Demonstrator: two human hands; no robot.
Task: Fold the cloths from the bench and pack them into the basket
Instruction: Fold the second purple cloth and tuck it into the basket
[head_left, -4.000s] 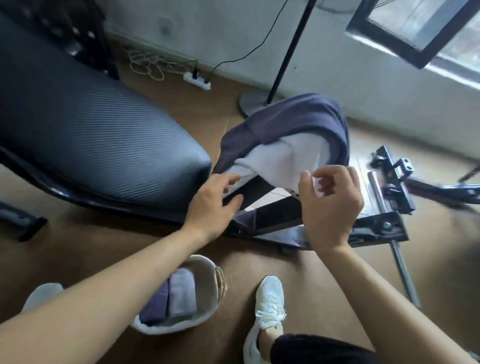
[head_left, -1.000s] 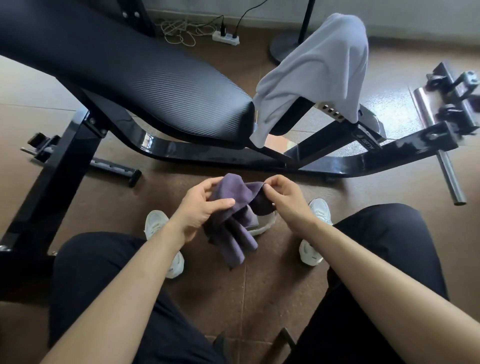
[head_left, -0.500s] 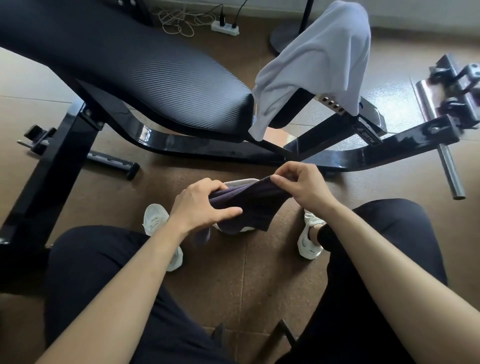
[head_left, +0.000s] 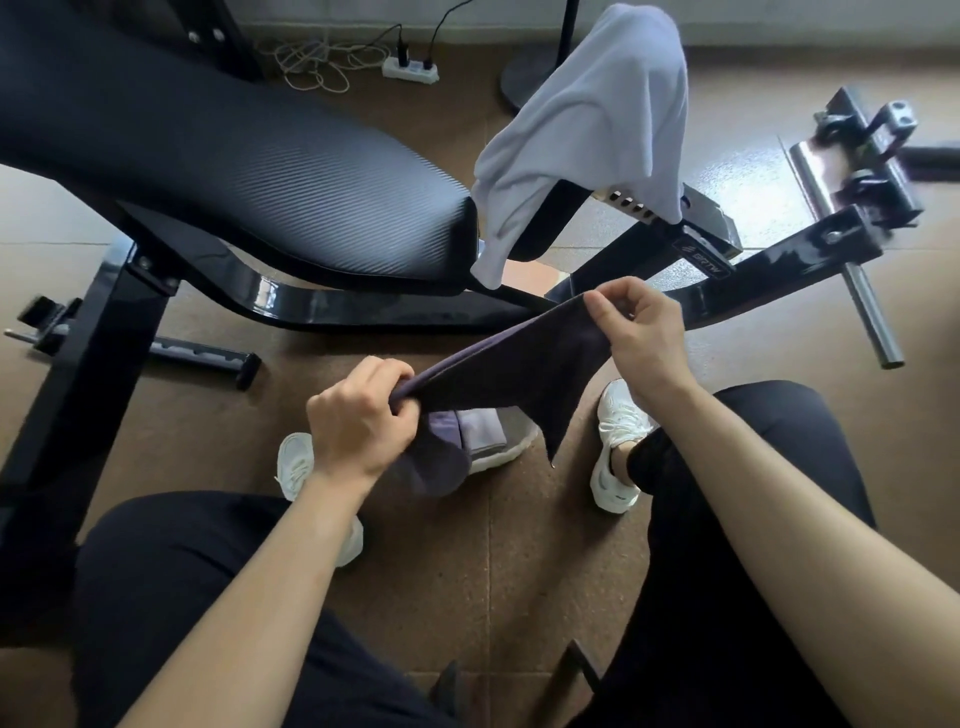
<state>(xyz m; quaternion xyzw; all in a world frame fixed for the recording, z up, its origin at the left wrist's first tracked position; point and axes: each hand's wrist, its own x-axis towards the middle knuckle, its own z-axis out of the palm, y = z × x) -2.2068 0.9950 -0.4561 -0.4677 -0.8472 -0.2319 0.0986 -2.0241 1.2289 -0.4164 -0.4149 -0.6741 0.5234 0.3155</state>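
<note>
A dark purple cloth (head_left: 519, 364) is stretched in the air between my hands, above the floor. My left hand (head_left: 358, 421) grips its lower left end, and my right hand (head_left: 641, 332) pinches its upper right corner. Under the cloth, the white basket (head_left: 506, 451) stands on the floor between my feet, mostly hidden, with folded purple and grey cloths (head_left: 475, 431) inside. A pale grey cloth (head_left: 592, 124) hangs draped over the raised end of the black weight bench (head_left: 234, 171).
The bench's black frame (head_left: 779, 260) and a steel bar (head_left: 862, 306) reach to the right. A power strip (head_left: 410, 67) with cables and a lamp base (head_left: 524, 83) lie by the far wall. My white shoes (head_left: 618, 441) rest on the brown floor.
The purple cloth was lifted off the bench and brought down before me. My hands have pulled apart, the right one rising, so the bunched cloth is now stretched out.
</note>
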